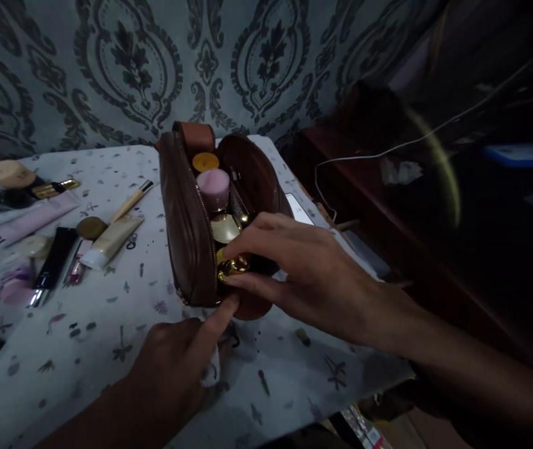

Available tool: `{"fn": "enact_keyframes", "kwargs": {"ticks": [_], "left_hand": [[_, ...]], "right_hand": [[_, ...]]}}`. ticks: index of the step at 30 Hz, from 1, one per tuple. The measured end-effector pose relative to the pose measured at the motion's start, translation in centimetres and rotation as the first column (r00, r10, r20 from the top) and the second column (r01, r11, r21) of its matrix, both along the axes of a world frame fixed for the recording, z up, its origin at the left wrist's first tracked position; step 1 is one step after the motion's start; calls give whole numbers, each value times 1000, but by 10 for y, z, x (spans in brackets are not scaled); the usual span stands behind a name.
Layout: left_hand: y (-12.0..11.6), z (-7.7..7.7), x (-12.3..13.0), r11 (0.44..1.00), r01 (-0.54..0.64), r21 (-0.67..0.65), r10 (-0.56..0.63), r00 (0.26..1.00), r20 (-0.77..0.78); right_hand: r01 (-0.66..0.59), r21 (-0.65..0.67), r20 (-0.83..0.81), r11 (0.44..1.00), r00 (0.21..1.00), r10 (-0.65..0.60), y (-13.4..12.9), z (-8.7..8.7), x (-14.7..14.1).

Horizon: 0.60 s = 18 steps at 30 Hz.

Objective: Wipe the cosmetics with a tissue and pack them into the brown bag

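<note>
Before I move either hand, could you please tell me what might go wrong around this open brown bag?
The shiny gold item looks smooth and is pinched in the right hand's fingertips, so it might slip. The left index finger is by the bag's near end, close to the zipper, which could snag skin. If the bag slid sideways, it might nudge the phone near the table's edge.
</note>
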<state>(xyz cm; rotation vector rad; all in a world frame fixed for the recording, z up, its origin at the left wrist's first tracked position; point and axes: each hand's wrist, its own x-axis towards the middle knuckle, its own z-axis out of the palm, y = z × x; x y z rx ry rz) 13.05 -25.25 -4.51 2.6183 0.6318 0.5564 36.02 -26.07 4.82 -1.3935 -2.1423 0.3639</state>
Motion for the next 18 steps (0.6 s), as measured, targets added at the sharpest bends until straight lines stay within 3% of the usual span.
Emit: {"fn": "enact_keyframes", "kwargs": {"ticks": [5,9,18], "left_hand": [[-1,-3,-2,1000,-4,25,4,1000,-4],[-1,-1,-1,999,-4,48,4,1000,14],[-5,8,-6,999,2,47,-2,1000,15]], "right_hand": [[-67,-106,134,992,988,81,8,-6,-4],[-74,-123,129,990,988,90,5,-2,-2],[-49,46,32,998,998,47,-10,11,4]]}}
